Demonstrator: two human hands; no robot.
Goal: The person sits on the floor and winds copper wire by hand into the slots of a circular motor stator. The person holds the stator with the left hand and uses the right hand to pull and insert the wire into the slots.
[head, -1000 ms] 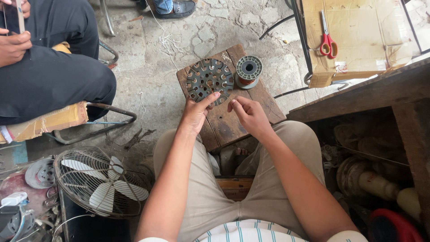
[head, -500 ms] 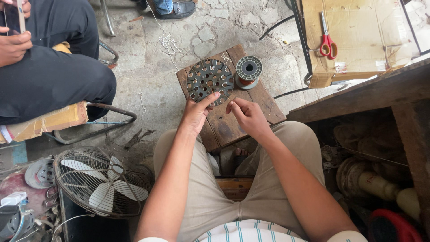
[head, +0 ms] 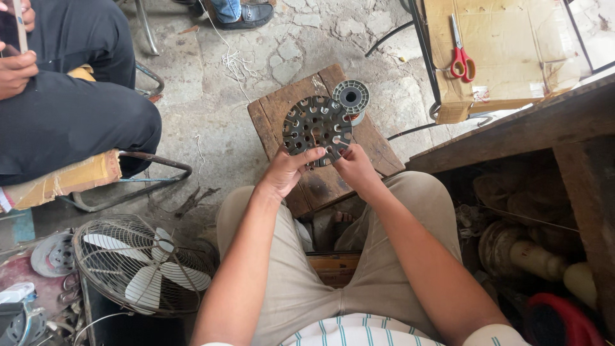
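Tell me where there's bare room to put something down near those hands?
The stool's right edge beyond the spool is bare, as is its front under the left hand and right hand. The floor left of the stool is open. The disc crowds the middle.

a caged fan (head: 138, 269) is seen lying at the lower left of the frame, with a round metal disc (head: 52, 254) just to its left. red-handled scissors (head: 459, 56) are laid on flattened cardboard (head: 512, 45) at the upper right. a seated person in dark trousers (head: 70, 109) is seen at the upper left, above a metal chair frame (head: 138, 182). a dark shoe (head: 246, 15) is shown at the top edge on the cracked concrete floor (head: 211, 109). a wooden bench (head: 544, 128) is set along the right side.
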